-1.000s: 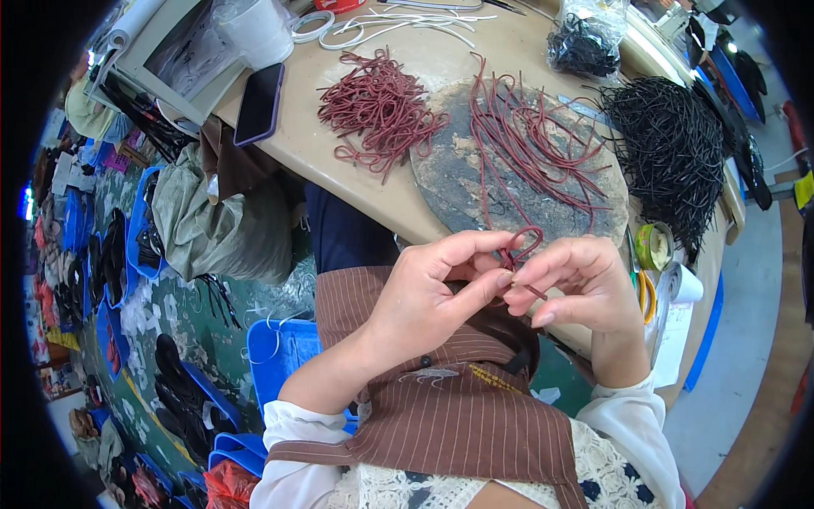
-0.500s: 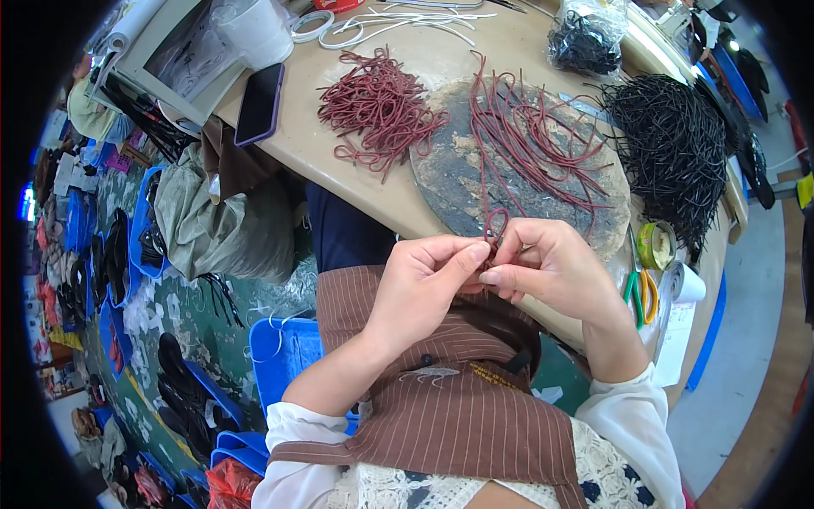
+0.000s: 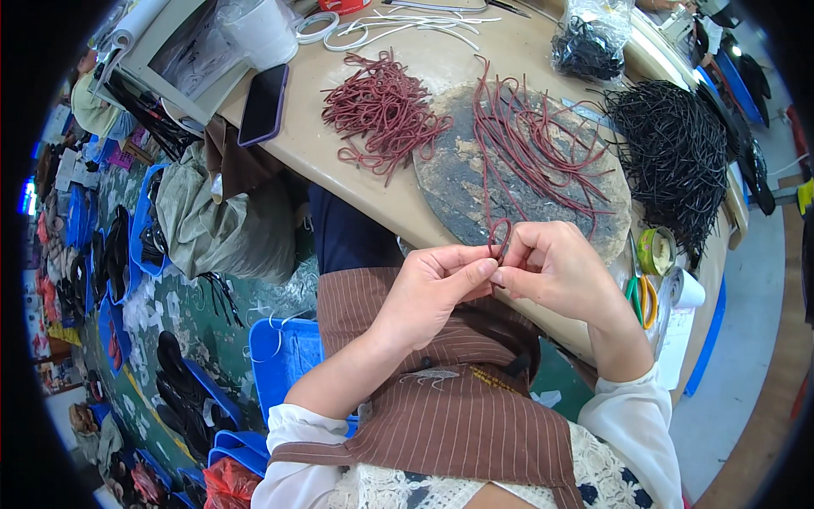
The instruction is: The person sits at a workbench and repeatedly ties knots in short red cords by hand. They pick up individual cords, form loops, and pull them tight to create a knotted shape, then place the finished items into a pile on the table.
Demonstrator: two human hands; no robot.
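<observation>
Over the table's near edge, both my hands pinch one dark red cord [image 3: 500, 233] whose small loop stands up between the fingertips. My left hand [image 3: 441, 288] is closed on it with thumb against forefinger. From the other side my right hand [image 3: 551, 271] holds it the same way, its thumb nearly touching the left thumb. Fingers hide the lower part of the cord. Loose red cords [image 3: 538, 140] lie beyond on a worn round board [image 3: 441, 191]. To their left is a tangled heap of looped red cords [image 3: 381, 110].
Right of the board lies a pile of black cords [image 3: 670, 157], with green-and-orange scissors [image 3: 648, 301] and a tape roll [image 3: 655, 252] nearer me. A phone [image 3: 263, 103] rests at the table's left edge. White cords [image 3: 415, 27] and a bag of black cords [image 3: 589, 47] are farther back.
My fingertips have drawn closer together around the cord, and the right fingers have curled in. The loop now stands a little lower and more rounded.
</observation>
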